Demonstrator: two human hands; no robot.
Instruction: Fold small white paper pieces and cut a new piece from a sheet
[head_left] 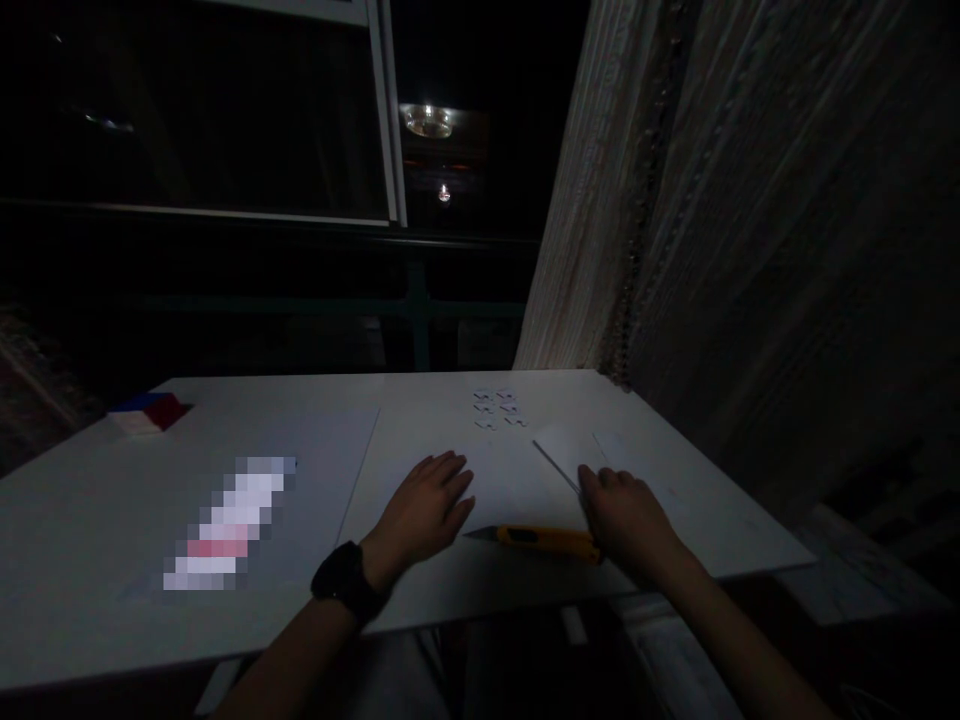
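My left hand [429, 508], with a dark watch [347, 582] on its wrist, lies palm down on the white table, fingers stretched out. In my closed right hand [626, 518] is one end of a thin straight stick [555, 464], which slants up and left. Whether it is a pen or some other rod is too dark to tell. A yellow utility knife [547, 542] lies between my hands, its blade pointing at my left hand and its rear end beside my right. Beyond my hands sit several small curled white pieces [495, 409] in two columns.
The white table [420, 400] has its far edge at a dark window [195, 110]. A curtain [562, 220] hangs at the right. A blue, red and white block [148, 411] stands far left. A pale sheet [322, 470] lies left of my hands, with a blurred-out item [229, 525] on it.
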